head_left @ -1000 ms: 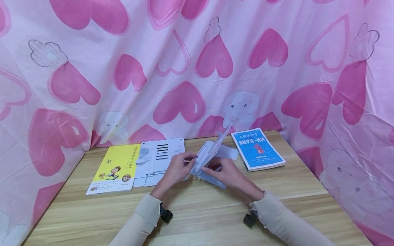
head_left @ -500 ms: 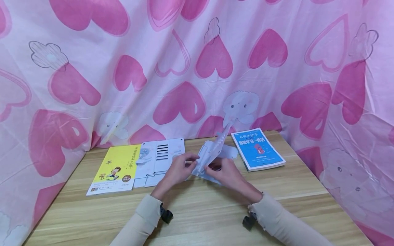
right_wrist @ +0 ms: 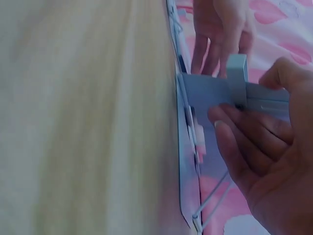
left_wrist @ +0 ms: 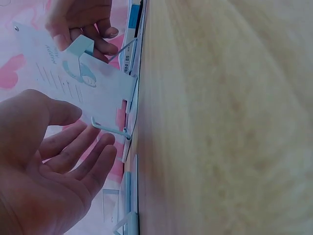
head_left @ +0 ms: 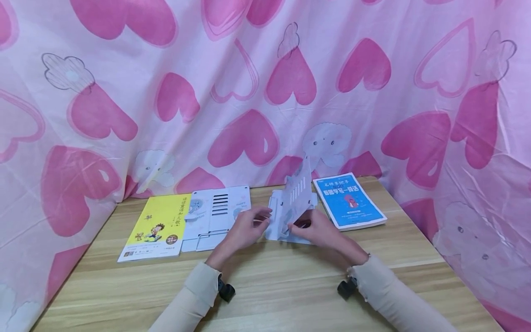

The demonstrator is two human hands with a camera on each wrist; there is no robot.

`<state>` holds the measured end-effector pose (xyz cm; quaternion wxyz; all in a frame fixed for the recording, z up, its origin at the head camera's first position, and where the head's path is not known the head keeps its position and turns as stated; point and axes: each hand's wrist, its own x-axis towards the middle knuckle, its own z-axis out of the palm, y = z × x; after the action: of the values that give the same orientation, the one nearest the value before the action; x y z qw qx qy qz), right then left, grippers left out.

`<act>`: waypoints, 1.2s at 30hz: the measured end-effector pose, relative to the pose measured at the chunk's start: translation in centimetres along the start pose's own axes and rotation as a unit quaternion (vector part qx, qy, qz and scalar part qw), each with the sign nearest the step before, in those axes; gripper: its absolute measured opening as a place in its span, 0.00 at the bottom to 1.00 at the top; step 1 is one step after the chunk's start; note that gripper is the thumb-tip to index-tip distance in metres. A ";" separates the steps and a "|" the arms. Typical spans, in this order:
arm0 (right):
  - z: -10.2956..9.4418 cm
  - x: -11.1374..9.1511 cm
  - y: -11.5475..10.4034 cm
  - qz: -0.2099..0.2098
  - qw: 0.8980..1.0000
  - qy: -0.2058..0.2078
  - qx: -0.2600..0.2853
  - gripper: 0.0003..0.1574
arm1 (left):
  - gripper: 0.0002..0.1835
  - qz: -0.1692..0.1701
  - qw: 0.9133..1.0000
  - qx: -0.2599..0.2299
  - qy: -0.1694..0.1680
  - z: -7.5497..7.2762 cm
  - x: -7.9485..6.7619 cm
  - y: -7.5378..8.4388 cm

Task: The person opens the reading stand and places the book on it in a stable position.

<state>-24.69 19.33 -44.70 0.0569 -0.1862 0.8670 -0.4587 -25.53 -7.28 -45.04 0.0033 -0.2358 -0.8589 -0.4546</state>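
Note:
A pale reading stand (head_left: 297,196) with slots in its back panel stands partly unfolded at mid-table. Its panel tilts up from a base that lies on the table. My right hand (head_left: 321,233) pinches the panel near its lower ledge, thumb on one side and fingers on the other, as the right wrist view shows. Beside the stand's left side is my left hand (head_left: 249,226), its fingers loosely extended near a small wire page clip (left_wrist: 110,129). Whether those fingertips touch the stand I cannot tell.
A second pale stand (head_left: 238,197) lies flat to the left, next to a yellow book (head_left: 155,226). On the right lies a thick blue book (head_left: 350,203). A pink heart-patterned curtain (head_left: 244,138) hangs behind the wooden table (head_left: 286,290).
The stand has turned so that its slotted panel faces me more. My right hand has shifted slightly right with it, while the left hand has stayed nearly in place.

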 end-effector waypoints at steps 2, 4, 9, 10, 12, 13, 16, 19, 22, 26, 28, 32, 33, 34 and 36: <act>-0.5 0.1 0.2 -0.005 1.000 -0.014 -0.002 0.39 | 0.19 -0.003 1.000 -0.002 -0.002 0.1 0.1 0.0; -0.9 0.2 0.4 -0.007 1.000 -0.023 -0.003 0.38 | 0.19 -0.007 1.000 -0.002 -0.003 0.1 0.1 -0.1; -2.0 0.2 0.9 -0.019 0.999 -0.035 -0.016 0.35 | 0.19 -0.007 1.000 0.000 0.001 0.0 0.0 -0.1; -2.2 0.2 1.0 -0.022 0.999 -0.038 -0.016 0.34 | 0.19 -0.007 1.000 -0.001 0.003 0.0 0.0 -0.1; -2.7 0.2 1.1 -0.024 0.999 -0.043 -0.012 0.34 | 0.19 -0.010 1.000 -0.003 0.004 0.0 0.0 -0.1; -2.9 0.2 1.2 -0.024 0.999 -0.045 -0.009 0.34 | 0.19 -0.012 1.000 -0.004 0.005 0.0 0.0 -0.1; -3.6 0.2 1.4 -0.017 0.998 -0.054 0.003 0.34 | 0.19 -0.017 1.000 -0.010 0.007 -0.1 0.0 -0.2; -4.1 0.2 1.6 -0.010 0.998 -0.059 0.007 0.35 | 0.19 -0.019 1.000 -0.013 0.010 -0.1 0.0 -0.3; -4.5 0.1 1.9 -0.003 0.998 -0.063 0.019 0.37 | 0.20 -0.018 1.000 -0.012 0.012 -0.1 0.0 -0.4; -4.9 0.2 2.5 -0.003 0.997 -0.070 0.032 0.35 | 0.20 -0.017 1.000 -0.004 0.016 -0.2 0.0 -0.5; -5.1 0.2 2.9 -0.001 0.996 -0.075 0.044 0.32 | 0.20 -0.015 1.000 0.002 0.017 -0.2 0.0 -0.6; -5.5 0.4 3.8 0.017 0.994 -0.075 0.071 0.31 | 0.21 -0.014 1.000 0.010 0.021 -0.3 0.1 -0.7; -5.6 0.4 4.0 0.020 0.994 -0.074 0.076 0.32 | 0.21 -0.014 1.000 0.012 0.022 -0.3 0.1 -0.7; -5.6 0.5 4.2 0.022 0.994 -0.070 0.080 0.33 | 0.21 -0.016 1.000 0.012 0.023 -0.3 0.2 -0.7; -5.8 0.6 4.5 0.022 0.994 -0.064 0.083 0.34 | 0.22 -0.018 1.000 0.011 0.024 -0.4 0.2 -0.7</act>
<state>-28.02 25.91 -45.00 0.1378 -0.1906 0.8246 -0.5144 -26.03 -7.84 -45.30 0.0179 -0.2096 -0.8674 -0.4509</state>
